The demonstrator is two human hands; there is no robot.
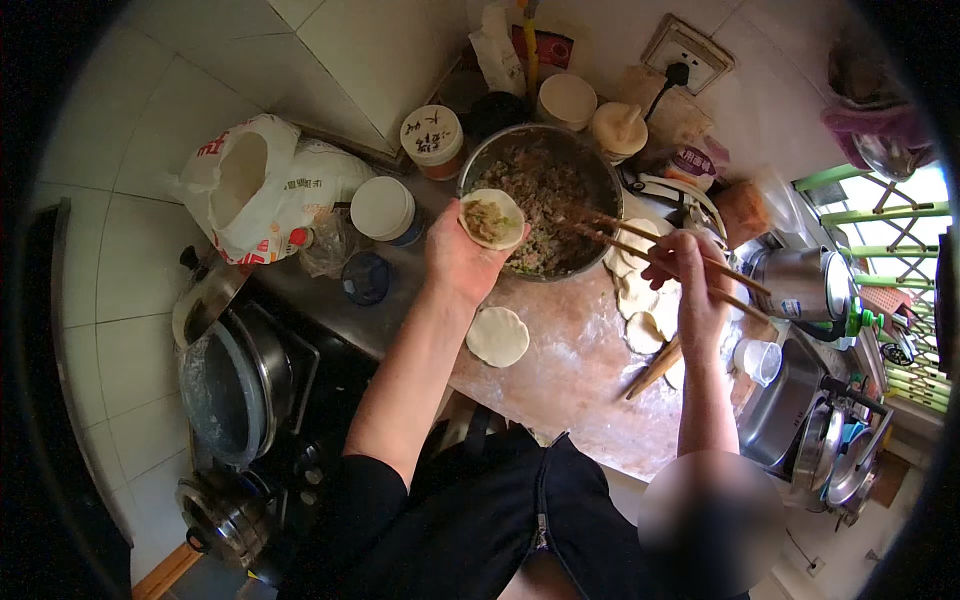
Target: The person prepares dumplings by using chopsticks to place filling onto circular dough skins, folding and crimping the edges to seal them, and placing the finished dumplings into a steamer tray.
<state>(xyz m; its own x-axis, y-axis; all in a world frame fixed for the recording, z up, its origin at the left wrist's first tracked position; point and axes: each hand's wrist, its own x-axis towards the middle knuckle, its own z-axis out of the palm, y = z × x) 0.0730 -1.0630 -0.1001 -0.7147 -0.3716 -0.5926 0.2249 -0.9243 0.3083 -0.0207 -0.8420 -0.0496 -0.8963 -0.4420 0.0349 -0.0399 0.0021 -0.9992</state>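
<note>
On my left palm (455,258) rests a round dough wrapper (508,236) with a dab of minced filling (488,217) on it. My fingers curl under and around its edge, just in front of a metal bowl (596,165) of minced filling. My right hand (690,278) grips a pair of wooden chopsticks (738,283), whose tips reach into the filling at the bowl's right side. Another dough round (497,337) lies flat on the floured counter (560,390) below my left hand. Under my right hand are several overlapping wrappers (634,297) and a wooden rolling pin (655,369).
Lidded tubs (383,208) and jars (566,101) stand around the bowl's far side. At the left are a large white bag (235,190), a black stove (340,400) and a wide covered pan (220,385). A clear cup (757,360) sits by the sink (785,395) at the right.
</note>
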